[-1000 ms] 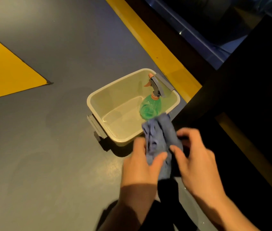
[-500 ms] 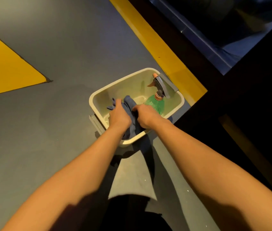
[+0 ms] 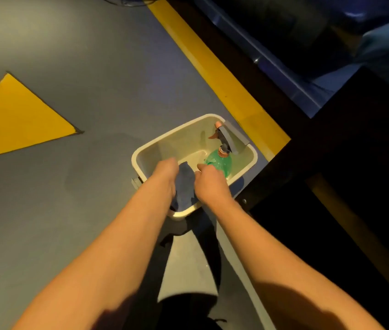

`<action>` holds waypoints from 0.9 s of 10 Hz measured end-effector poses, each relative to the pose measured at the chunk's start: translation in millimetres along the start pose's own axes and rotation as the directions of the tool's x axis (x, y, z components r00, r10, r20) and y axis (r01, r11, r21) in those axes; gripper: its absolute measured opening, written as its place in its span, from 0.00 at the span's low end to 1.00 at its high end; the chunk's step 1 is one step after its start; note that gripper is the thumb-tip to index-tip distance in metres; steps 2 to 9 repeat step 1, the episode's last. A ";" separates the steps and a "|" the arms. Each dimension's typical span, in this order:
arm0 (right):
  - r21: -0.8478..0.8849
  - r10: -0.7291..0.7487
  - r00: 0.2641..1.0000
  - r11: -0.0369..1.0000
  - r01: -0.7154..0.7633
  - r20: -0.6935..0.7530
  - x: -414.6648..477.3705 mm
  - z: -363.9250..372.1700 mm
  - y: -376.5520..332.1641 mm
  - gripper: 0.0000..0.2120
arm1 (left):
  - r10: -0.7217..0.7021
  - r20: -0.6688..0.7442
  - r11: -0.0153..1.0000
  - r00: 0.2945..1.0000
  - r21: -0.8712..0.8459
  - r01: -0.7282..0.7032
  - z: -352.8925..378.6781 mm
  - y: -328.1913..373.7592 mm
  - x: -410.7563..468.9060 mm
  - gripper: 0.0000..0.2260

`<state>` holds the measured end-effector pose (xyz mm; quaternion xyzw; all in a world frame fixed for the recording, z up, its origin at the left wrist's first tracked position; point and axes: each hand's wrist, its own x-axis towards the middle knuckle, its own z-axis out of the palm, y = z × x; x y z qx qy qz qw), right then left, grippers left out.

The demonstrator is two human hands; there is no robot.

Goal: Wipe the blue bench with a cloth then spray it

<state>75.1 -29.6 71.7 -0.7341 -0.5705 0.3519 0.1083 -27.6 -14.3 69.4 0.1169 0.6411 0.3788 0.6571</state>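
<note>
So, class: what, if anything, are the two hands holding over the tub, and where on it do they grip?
Both the left hand and the right hand grip the blue cloth, one on each side, bunched inside the beige tub.

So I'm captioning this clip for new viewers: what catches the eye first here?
Two bare forearms reach down the middle, the left hand and right hand meeting at a blue cloth over a cream tub on the grey floor. A green spray bottle lies in the tub's right end. A yellow triangle marks the floor at left.
</note>
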 end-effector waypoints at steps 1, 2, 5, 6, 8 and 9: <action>0.553 0.023 1.000 0.833 -0.020 0.002 -66.7 -15.9 -27.8 0.14 | -0.146 0.053 0.976 0.988 -0.157 0.153 7.2 9.1 -61.6 0.18; 0.553 0.023 1.000 0.833 -0.020 0.002 -66.7 -15.9 -27.8 0.14 | -0.146 0.053 0.976 0.988 -0.157 0.153 7.2 9.1 -61.6 0.18; 0.553 0.023 1.000 0.833 -0.020 0.002 -66.7 -15.9 -27.8 0.14 | -0.146 0.053 0.976 0.988 -0.157 0.153 7.2 9.1 -61.6 0.18; 0.553 0.023 1.000 0.833 -0.020 0.002 -66.7 -15.9 -27.8 0.14 | -0.146 0.053 0.976 0.988 -0.157 0.153 7.2 9.1 -61.6 0.18; 0.553 0.023 1.000 0.833 -0.020 0.002 -66.7 -15.9 -27.8 0.14 | -0.146 0.053 0.976 0.988 -0.157 0.153 7.2 9.1 -61.6 0.18; 0.553 0.023 1.000 0.833 -0.020 0.002 -66.7 -15.9 -27.8 0.14 | -0.146 0.053 0.976 0.988 -0.157 0.153 7.2 9.1 -61.6 0.18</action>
